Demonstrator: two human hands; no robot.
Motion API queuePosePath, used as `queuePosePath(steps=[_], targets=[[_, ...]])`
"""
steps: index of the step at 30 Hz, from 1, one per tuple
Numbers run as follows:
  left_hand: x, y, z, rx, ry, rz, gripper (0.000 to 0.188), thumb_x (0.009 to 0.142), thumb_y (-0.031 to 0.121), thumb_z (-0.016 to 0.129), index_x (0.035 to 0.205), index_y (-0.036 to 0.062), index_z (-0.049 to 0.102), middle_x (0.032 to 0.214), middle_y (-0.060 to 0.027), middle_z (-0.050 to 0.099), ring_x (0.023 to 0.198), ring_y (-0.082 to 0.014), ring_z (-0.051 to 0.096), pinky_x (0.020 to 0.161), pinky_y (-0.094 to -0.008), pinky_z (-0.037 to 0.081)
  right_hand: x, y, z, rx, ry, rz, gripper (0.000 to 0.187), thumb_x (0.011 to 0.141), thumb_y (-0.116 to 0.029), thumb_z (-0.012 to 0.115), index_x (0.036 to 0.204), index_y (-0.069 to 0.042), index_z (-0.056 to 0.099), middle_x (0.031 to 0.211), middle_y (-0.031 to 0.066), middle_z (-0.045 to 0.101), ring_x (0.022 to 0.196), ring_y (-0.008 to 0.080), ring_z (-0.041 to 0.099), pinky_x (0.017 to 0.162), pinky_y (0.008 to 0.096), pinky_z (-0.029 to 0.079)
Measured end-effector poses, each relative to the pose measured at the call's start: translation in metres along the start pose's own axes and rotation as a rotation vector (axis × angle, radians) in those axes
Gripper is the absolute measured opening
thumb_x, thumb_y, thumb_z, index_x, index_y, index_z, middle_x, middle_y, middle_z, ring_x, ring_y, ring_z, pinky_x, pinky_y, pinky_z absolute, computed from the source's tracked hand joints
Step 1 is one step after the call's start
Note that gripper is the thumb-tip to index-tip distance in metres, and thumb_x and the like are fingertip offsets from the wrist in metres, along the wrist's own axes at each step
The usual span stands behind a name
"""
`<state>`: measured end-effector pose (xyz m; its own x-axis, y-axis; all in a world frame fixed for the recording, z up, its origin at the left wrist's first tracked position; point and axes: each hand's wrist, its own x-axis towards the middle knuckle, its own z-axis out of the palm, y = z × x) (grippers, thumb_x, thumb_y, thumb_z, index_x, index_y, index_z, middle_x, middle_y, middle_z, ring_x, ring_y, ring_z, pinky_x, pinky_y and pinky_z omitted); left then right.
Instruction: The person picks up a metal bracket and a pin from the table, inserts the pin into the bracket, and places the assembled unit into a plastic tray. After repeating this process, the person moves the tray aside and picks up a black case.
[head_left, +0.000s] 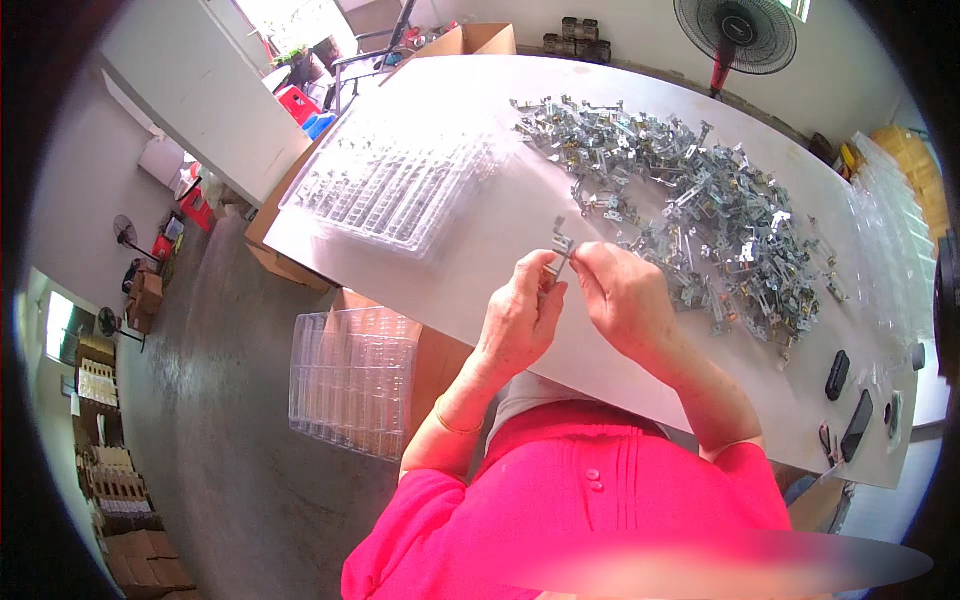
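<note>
**Hands together, fingertips pinched**

Left hand (522, 318) raised, fingers curled, thumb and forefinger pressed shut. Right hand (625, 295) just beside it, knuckles up, fingertips meeting the left's. Forearms rising from below, angled inward; wrists near each other, slightly bent.

The small metal bracket (560, 245) is mostly swallowed by the left hand (522, 318) and right hand (622, 295); only its top pokes out, and the fingertips pinching it can't be seen. Behind, the pile of metal brackets (700, 190) is a tangle, single pieces too small to sort out. The clear plastic tray (395, 185) glares white, its pockets unreadable. The standing fan (737, 35) is clipped by the top edge. A blurred band hides the pink shirt (590, 490) below.
</note>
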<state>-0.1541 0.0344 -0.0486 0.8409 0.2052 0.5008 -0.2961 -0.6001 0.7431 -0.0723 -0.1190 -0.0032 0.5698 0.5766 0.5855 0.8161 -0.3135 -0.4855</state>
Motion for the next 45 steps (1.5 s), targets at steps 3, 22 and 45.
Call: queuePosePath(steps=[3, 22, 45], targets=[[0.001, -0.008, 0.001, 0.015, 0.040, 0.012, 0.039, 0.095, 0.003, 0.062, 0.130, 0.0009, 0.045, 0.085, -0.0108, 0.064, 0.067, -0.0146, 0.060, 0.063, -0.0285, 0.050, -0.003, 0.009, 0.006, 0.082, -0.081, -0.049, 0.005, 0.090, -0.006, 0.066, 0.095, -0.004, 0.064, 0.088, 0.0159, 0.067, 0.078, 0.0368, 0.066, 0.065, 0.0425, 0.052], [0.070, -0.128, -0.235, -0.341, 0.469, -0.560, 0.021, 0.091, 0.015, 0.071, 0.106, 0.0000, 0.069, 0.079, 0.0022, 0.064, 0.064, -0.0043, 0.056, 0.061, -0.0207, 0.047, -0.045, 0.037, 0.069, 0.327, -0.274, -0.070, 0.007, 0.086, -0.007, 0.070, 0.092, -0.009, 0.067, 0.083, 0.0113, 0.063, 0.079, 0.0322, 0.064, 0.071, 0.0413, 0.053], [0.143, -0.213, -0.247, 1.064, 0.095, -0.576, 0.028, 0.090, 0.029, 0.062, 0.095, 0.0038, 0.072, 0.090, -0.0179, 0.071, 0.092, -0.0339, 0.068, 0.087, -0.0448, 0.050, -0.060, 0.061, 0.090, 0.294, -0.304, -0.079, 0.014, 0.078, -0.005, 0.071, 0.092, -0.008, 0.070, 0.085, 0.0096, 0.066, 0.082, 0.0306, 0.064, 0.076, 0.0407, 0.052]])
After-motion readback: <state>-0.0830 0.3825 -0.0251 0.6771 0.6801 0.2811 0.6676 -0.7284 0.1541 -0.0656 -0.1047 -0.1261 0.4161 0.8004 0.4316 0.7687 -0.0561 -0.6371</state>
